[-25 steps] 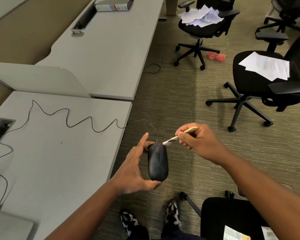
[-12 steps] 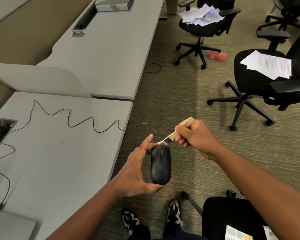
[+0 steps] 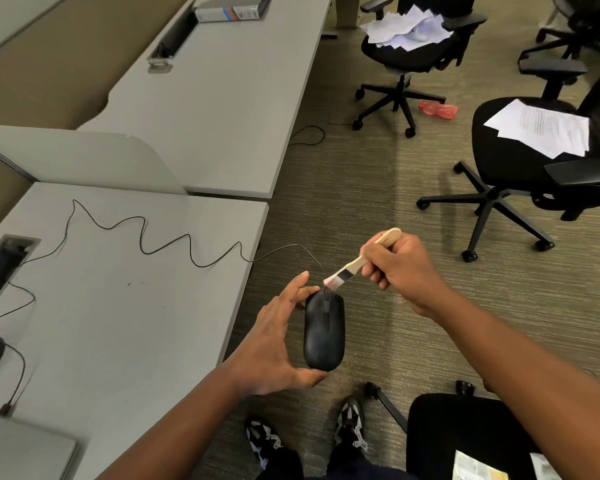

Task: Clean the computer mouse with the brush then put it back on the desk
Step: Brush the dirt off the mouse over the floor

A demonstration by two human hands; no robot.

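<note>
The cleaning is judged to be under way; the return to the desk (image 3: 125, 306) is not yet done. The mouse (image 3: 324, 332) is held off the desk's edge, pinched lengthwise by the left hand (image 3: 274, 344). The brush (image 3: 357, 263) is gripped by the right hand (image 3: 400, 268), bristles at the mouse's front end.

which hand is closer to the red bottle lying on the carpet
Right. The right hand, holding the brush, is below and left of the red bottle. The left hand, holding the mouse, sits lower and farther left.
</note>
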